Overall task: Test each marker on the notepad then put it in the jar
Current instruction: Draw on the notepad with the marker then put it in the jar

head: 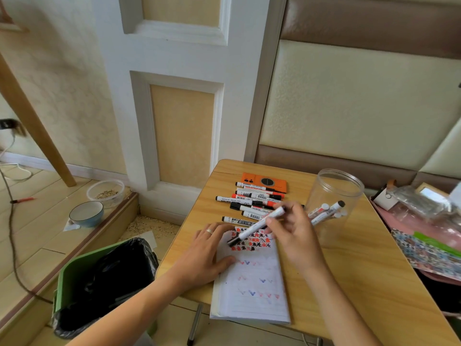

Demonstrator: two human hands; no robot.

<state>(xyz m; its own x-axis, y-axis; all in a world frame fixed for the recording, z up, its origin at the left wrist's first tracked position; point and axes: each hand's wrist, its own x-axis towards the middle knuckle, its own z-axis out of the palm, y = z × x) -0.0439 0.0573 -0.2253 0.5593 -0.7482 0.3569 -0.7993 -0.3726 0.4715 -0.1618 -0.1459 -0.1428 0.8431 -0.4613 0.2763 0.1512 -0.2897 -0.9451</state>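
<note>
Currently, the table (349,283) is carrying one notepad (252,290), lying lengthwise away from the person. One clear jar (336,193) is standing upright right of it, holding about four markers leaning caps-up. The left hand (207,255) is resting flat, fingers straight, on the notepad's left edge. The right hand (291,233) is pinching one white marker (259,224), axis running diagonally, dark tip pointing down-left onto the page. Roughly seven loose markers (252,203) are lying left-to-right beyond the pad.
</note>
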